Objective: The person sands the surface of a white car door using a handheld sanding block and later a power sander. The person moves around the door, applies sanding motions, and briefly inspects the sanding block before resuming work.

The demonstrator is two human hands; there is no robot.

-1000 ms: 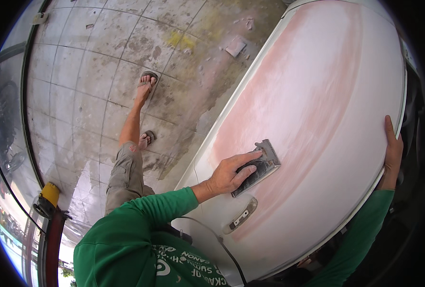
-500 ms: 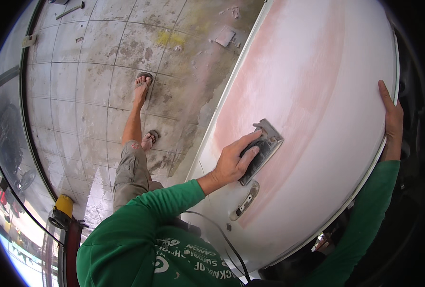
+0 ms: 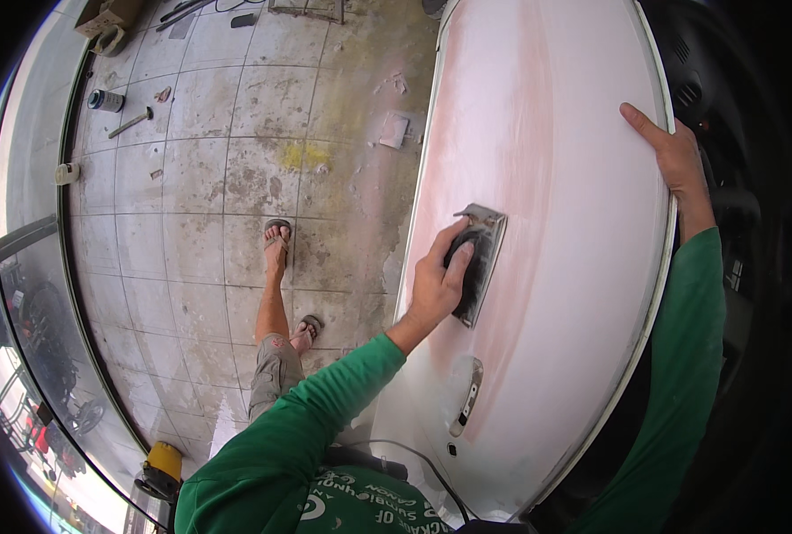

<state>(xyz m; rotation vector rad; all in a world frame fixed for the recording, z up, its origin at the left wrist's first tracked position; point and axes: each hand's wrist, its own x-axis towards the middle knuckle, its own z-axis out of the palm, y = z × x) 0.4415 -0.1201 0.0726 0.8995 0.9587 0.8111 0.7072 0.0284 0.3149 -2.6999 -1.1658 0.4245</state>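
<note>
My left hand [image 3: 438,283] is closed around a dark hand sanding block [image 3: 483,271], which lies against the outer face of a car door [image 3: 592,205]. The door is whitish, with dusty pink bands of worn filler or primer along it. Just below the block is the oblong handle recess [image 3: 467,396], with no handle fitted. My right hand [image 3: 679,165] grips the door's far right edge, thumb on the outer face and the other fingers hidden behind it.
Tiled, stained floor [image 3: 191,178] lies to the left, with a hammer [image 3: 130,123], a can [image 3: 105,101] and a pale flat scrap [image 3: 394,130] on it. A yellow-and-black device [image 3: 159,470] stands by the glass front. A dark cable [image 3: 431,463] runs beside my body.
My left hand has slid the sanding block up the door, away from the handle recess. The whole view has shifted and turned. My right hand still holds the door edge.
</note>
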